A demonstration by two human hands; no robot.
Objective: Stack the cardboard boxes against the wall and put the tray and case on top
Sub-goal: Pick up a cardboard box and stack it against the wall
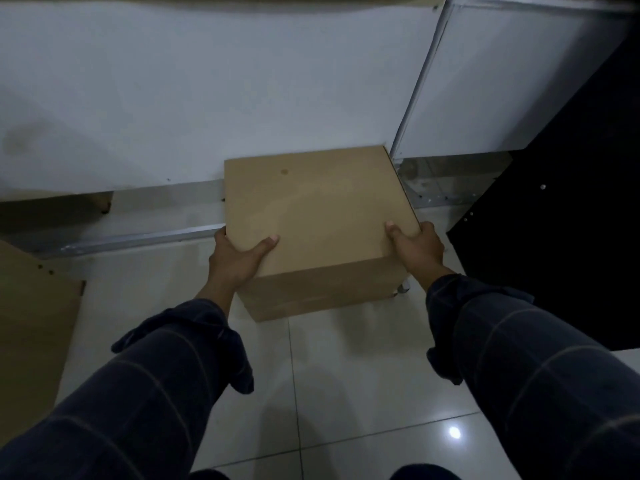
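Observation:
A plain brown cardboard box [311,209] sits in the middle of the view, its far edge close to the white wall [173,98]. My left hand [239,258] grips its near left corner, thumb on the top face. My right hand [415,247] clasps the near right corner the same way. The box's front face hangs over the pale tiled floor [346,393]; I cannot tell whether it rests on the floor or on another box. No tray or case is in view.
A white panel [502,81] leans against the wall at right, with a black surface [571,237] beside it. A brown board [34,323] lies at the left edge. A metal rail [138,237] runs along the wall's foot.

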